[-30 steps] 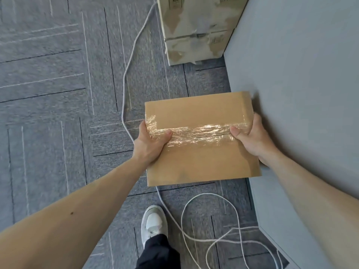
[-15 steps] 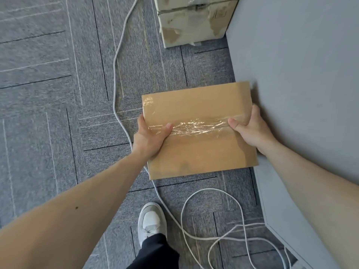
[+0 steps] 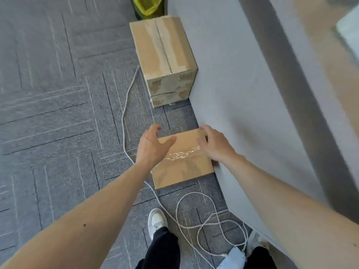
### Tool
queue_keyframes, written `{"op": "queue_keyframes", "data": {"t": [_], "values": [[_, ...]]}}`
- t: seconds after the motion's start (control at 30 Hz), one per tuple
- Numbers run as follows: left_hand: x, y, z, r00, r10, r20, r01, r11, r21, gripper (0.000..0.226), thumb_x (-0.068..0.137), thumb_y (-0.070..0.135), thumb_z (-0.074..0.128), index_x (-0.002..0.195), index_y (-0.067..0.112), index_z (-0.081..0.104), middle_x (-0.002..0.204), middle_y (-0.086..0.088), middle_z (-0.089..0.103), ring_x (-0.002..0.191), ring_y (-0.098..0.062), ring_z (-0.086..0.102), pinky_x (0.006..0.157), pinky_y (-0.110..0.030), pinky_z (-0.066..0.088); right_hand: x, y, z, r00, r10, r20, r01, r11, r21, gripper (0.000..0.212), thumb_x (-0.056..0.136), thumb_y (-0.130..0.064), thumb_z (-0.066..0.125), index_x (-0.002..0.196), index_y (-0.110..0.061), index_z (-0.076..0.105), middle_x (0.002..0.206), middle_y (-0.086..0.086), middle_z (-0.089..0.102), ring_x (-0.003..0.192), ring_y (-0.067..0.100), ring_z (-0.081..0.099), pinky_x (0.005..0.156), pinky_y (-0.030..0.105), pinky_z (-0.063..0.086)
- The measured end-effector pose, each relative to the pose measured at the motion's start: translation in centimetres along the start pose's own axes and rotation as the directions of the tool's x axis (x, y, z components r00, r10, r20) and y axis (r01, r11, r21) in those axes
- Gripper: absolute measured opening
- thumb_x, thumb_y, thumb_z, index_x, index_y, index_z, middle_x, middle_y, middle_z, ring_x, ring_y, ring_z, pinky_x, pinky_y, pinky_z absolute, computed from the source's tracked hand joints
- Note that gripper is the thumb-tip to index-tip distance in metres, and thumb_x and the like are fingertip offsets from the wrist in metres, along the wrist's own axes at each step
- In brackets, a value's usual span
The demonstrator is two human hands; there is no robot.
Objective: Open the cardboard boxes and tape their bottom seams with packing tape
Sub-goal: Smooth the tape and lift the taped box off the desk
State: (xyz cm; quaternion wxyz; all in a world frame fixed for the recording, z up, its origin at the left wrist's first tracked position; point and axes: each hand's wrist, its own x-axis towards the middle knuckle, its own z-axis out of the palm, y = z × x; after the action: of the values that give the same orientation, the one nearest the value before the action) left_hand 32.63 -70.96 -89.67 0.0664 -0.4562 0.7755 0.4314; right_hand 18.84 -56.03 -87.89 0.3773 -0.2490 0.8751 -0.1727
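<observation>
Grey carpet tiles [image 3: 58, 133] with thin dark and pale lines cover the floor, seen from above by a standing person; along the right side runs a plain grey partition [image 3: 242, 94], and past its top edge the view is blurred. A small cardboard box [image 3: 184, 171] lies low by the foot of the partition, its right edge just beside it; a crinkled strip of clear tape [image 3: 180, 154] crosses the middle of its upper face. The left hand [image 3: 151, 146] hovers over the box's left edge with fingers spread wide and thumb out, holding nothing; the right hand [image 3: 213, 146] is over the far right corner with fingers loosely extended, gripping nothing, and whether its fingertips touch the cardboard cannot be told. Farther along the partition stand two stacked boxes [image 3: 165, 51], the upper one with a taped centre seam; behind them is something yellow-green [image 3: 148, 5], partly cut off by the frame. A white cord [image 3: 124, 113] runs from beside the stack, passes under the small box's left side and loops on the carpet near a white shoe [image 3: 156, 220] and dark trouser legs [image 3: 165, 247].
</observation>
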Motion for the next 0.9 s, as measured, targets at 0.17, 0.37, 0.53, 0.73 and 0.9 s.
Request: {"op": "queue_keyframes", "data": {"t": [0.17, 0.37, 0.53, 0.73, 0.9], "values": [[-6.7, 11.5, -8.9, 0.983, 0.184, -0.022, -0.184, 0.983, -0.015, 0.024, 0.090, 0.046, 0.066, 0.099, 0.024, 0.064, 0.086, 0.006, 0.061, 0.079, -0.015, 0.061, 0.062, -0.030, 0.047, -9.9, -7.4, -10.0, 0.991, -0.023, -0.128, 0.028, 0.999, 0.033, 0.030, 0.099, -0.029, 0.051, 0.127, -0.018, 0.059, 0.118, 0.004, 0.066, 0.107, 0.021, 0.061, 0.085, 0.029, 0.047], [-15.4, 22.4, -14.3, 0.918, 0.398, 0.006, -0.397, 0.917, -0.018, 0.022, 0.094, 0.032, 0.064, 0.077, 0.019, 0.065, 0.059, 0.005, 0.055, 0.051, -0.008, 0.047, 0.050, -0.023, 0.033, -20.7, -10.6, -20.1, 0.950, -0.044, -0.310, 0.054, 0.998, 0.024, 0.018, 0.097, -0.022, 0.054, 0.104, -0.017, 0.069, 0.092, -0.002, 0.069, 0.086, 0.016, 0.061, 0.072, 0.030, 0.047], [-22.2, 29.3, -13.6, 0.831, 0.553, 0.057, -0.555, 0.832, 0.014, 0.028, 0.092, 0.036, 0.064, 0.070, 0.018, 0.064, 0.058, -0.002, 0.058, 0.050, -0.013, 0.047, 0.049, -0.028, 0.038, -28.6, -9.0, -26.3, 0.903, -0.038, -0.428, 0.047, 0.999, 0.011, 0.018, 0.095, -0.026, 0.054, 0.100, -0.020, 0.070, 0.083, -0.007, 0.064, 0.081, 0.017, 0.059, 0.068, 0.030, 0.044], [-31.4, 37.5, -10.6, 0.703, 0.700, 0.124, -0.711, 0.697, 0.090, 0.030, 0.090, 0.038, 0.063, 0.067, 0.020, 0.058, 0.053, 0.008, 0.049, 0.049, -0.007, 0.043, 0.051, -0.026, 0.035, -38.9, -5.3, -31.9, 0.824, -0.042, -0.565, 0.045, 0.999, -0.008, 0.016, 0.093, -0.026, 0.056, 0.096, -0.017, 0.069, 0.082, 0.003, 0.065, 0.078, 0.026, 0.061, 0.066, 0.036, 0.049], [-39.2, 41.9, -5.8, 0.517, 0.813, 0.266, -0.856, 0.494, 0.155, 0.030, 0.089, 0.041, 0.060, 0.065, 0.025, 0.054, 0.054, 0.010, 0.048, 0.050, -0.007, 0.045, 0.051, -0.027, 0.035, -46.5, 0.3, -33.2, 0.802, 0.043, -0.596, -0.024, 0.999, 0.039, 0.017, 0.094, -0.027, 0.055, 0.099, -0.021, 0.070, 0.088, 0.003, 0.068, 0.081, 0.024, 0.062, 0.067, 0.034, 0.050]]}}
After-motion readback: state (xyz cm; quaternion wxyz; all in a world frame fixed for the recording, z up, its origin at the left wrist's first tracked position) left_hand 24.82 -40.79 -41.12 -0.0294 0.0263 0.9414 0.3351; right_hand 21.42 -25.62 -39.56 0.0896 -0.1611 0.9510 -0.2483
